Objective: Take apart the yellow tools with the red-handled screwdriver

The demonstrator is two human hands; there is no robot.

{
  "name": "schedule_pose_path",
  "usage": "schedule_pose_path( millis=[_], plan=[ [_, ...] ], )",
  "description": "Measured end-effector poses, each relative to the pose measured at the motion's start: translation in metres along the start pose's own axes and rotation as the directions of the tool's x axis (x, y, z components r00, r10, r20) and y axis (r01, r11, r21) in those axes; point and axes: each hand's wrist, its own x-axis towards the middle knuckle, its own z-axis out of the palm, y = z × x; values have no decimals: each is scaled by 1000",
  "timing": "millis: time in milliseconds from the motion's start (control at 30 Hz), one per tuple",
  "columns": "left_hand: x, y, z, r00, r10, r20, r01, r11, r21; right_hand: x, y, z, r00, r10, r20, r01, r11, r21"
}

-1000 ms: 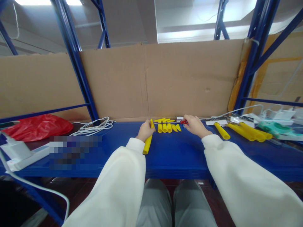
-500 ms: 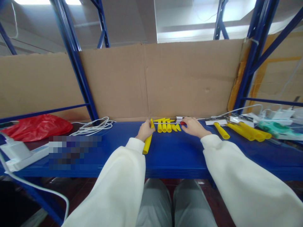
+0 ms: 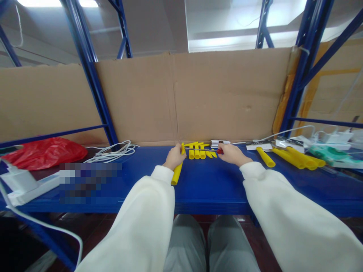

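My left hand is closed around a yellow tube, which slants toward the table's front edge. My right hand grips the red handle of a thin metal-shafted tool; its exact kind is unclear. The shaft runs left, over several yellow tubes, and its tip reaches the upper end of the held tube. Whether the tip touches or enters the tube is too small to make out. Small pointed yellow pieces lie between the tube row and my right hand.
More yellow tubes lie on the blue table at right, near white packets and chargers. Behind stands a cardboard panel. On the left are a coiled white cable, a red plastic bag and a power strip.
My right hand has turned slightly, and the tool's red handle now shows more clearly, its shaft tilted a little lower at the right. My left hand and its tube have barely moved.
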Motion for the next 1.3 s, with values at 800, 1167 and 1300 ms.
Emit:
schedule_pose_path(
  millis=[800,1167,1300],
  plan=[
    [0,-1,1,1000,2,-6,-2,1000,-10,1,0,-1,1000,-19,-10,19,1000,-14],
    [-1,0,0,1000,-1,-1,1,1000,-9,-2,-1,-3,997,55,45,-57,998,35],
    [-1,1,0,1000,0,2,0,1000,-12,0,3,0,998,54,43,-57,996,70]
  ],
)
